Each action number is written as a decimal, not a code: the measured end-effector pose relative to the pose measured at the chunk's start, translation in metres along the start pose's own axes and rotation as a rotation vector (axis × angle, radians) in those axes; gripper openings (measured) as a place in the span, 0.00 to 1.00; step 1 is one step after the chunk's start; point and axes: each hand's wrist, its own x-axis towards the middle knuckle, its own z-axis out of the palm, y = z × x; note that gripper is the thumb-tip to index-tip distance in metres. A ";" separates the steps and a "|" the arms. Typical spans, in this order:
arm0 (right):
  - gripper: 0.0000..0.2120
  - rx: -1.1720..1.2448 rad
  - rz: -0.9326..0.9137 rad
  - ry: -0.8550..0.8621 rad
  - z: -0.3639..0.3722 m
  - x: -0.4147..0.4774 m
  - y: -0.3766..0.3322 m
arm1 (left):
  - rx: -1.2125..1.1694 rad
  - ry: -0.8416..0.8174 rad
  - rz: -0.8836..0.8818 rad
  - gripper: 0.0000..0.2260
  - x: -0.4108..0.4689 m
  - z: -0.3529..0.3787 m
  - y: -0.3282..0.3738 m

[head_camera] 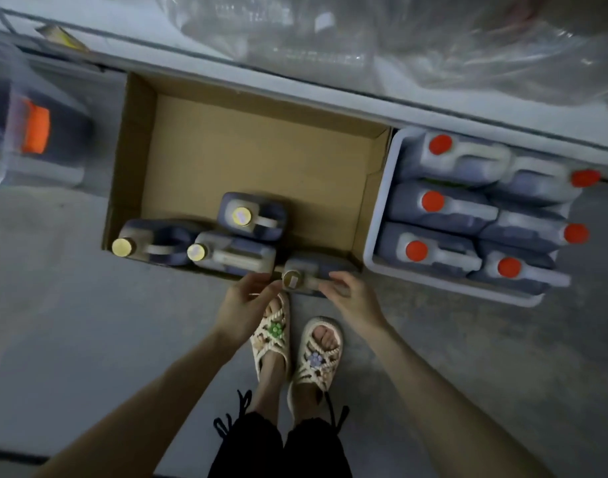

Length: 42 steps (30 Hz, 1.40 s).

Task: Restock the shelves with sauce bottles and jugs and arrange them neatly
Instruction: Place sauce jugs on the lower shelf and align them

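**Left hand [245, 301] and right hand [352, 294] both on one yellow-capped jug [314, 267]**

Both hands are wrapped around the same jug. Left fingers curl in at the neck right beside the cap, and right fingers curl over the handle side. So both are gripping it, neither is loose.

It's a squarish plastic jug full of dark sauce, with a round yellow cap and a pale moulded handle on top. It stands upright at the near right corner of the cardboard box [261, 157], between the two hands and just in front of the person's sandals [271, 336].

Count time: four yellow-capped jugs in total. That's the held one plus the other three [233, 253], which are bunched along the near side of the box, while the back of it is bare cardboard. Just beside the box on the right is a white crate [381, 208] packed with six red-capped jugs [444, 205] of the same dark stuff. Far left there's one orange-capped jug [36, 131] in a clear bin, which is pretty blurry.
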 end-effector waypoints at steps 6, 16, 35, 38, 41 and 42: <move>0.20 -0.193 0.037 -0.032 0.017 0.031 0.016 | 0.005 -0.028 -0.016 0.14 0.022 0.000 -0.018; 0.13 0.059 0.017 -0.060 0.012 0.037 -0.004 | 0.009 -0.035 -0.004 0.14 0.028 -0.008 -0.014; 0.17 0.173 -0.115 0.090 -0.205 -0.202 -0.217 | 0.179 -0.337 0.493 0.45 -0.143 -0.047 0.225; 0.21 0.109 -0.238 0.113 -0.252 -0.267 -0.274 | 0.155 -0.426 0.651 0.44 -0.191 -0.056 0.288; 0.21 0.032 -0.365 0.185 -0.299 -0.344 -0.335 | 0.134 -0.440 0.823 0.41 -0.254 -0.074 0.359; 0.20 0.013 -0.406 0.218 -0.314 -0.369 -0.353 | 0.140 -0.429 0.880 0.40 -0.278 -0.081 0.383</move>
